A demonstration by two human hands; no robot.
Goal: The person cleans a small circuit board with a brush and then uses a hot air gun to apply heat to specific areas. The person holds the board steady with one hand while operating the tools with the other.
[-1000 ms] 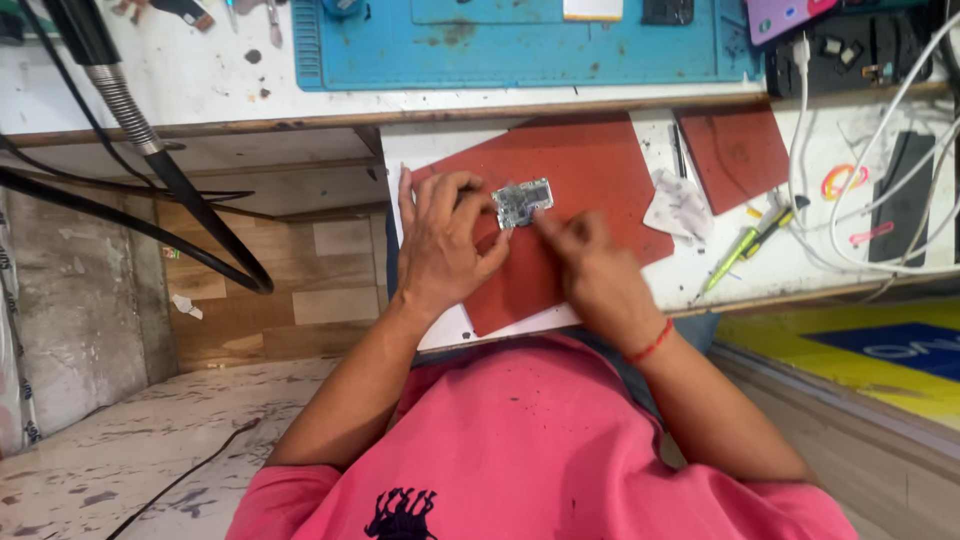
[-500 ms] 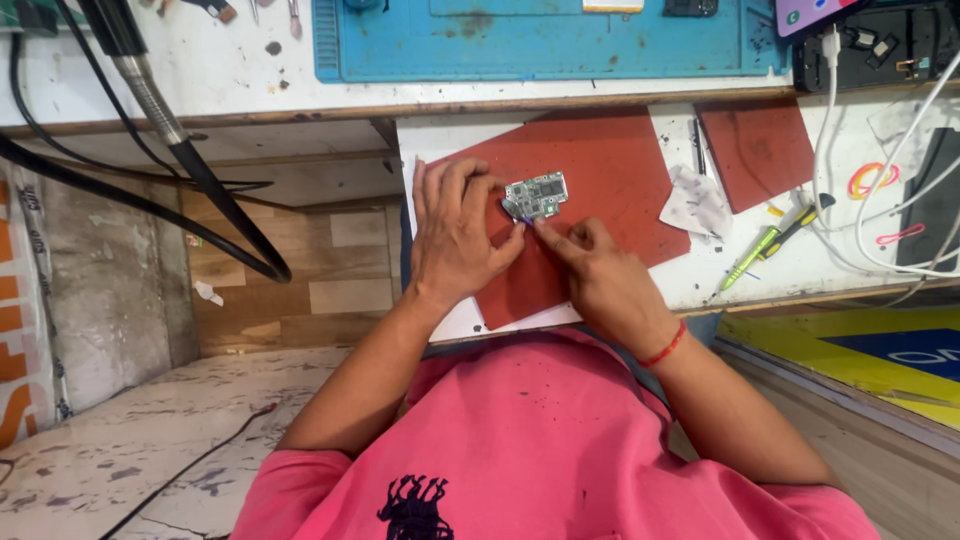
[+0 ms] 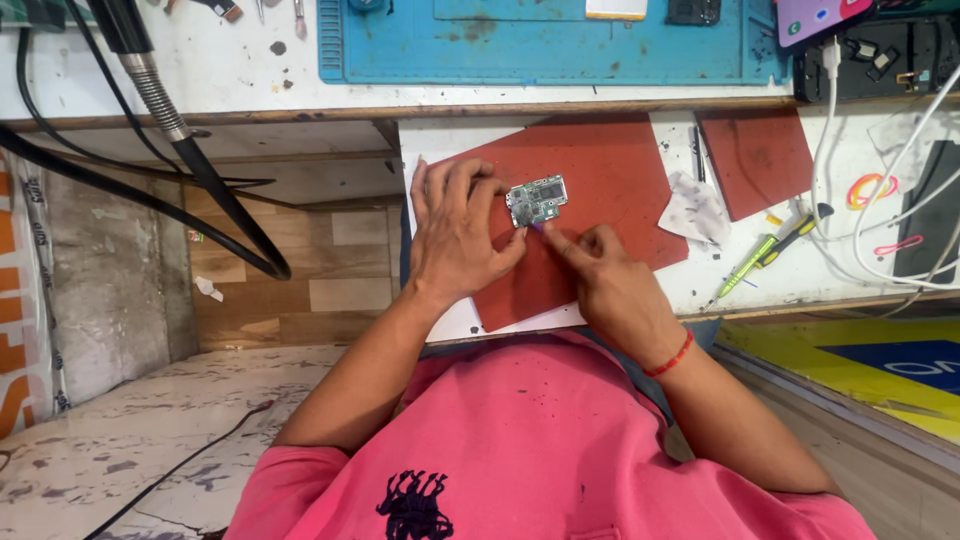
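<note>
A small green circuit board (image 3: 537,200) lies on a red mat (image 3: 610,170) on the white pull-out shelf. My left hand (image 3: 455,235) rests flat on the mat, its fingertips steadying the board's left edge. My right hand (image 3: 610,275) pinches a small purple-tipped thing, too small to name, with its tip touching the board's lower edge. A red thread band circles my right wrist.
A second red mat (image 3: 755,160) and a crumpled white tissue (image 3: 695,210) lie to the right, with a green screwdriver (image 3: 745,268) and white cables (image 3: 880,200). A blue work mat (image 3: 540,45) covers the bench behind. A black flexible hose (image 3: 190,150) hangs at left.
The view has shifted slightly. Both hands stay on the board; the right hand's tip has moved a little along its lower edge.
</note>
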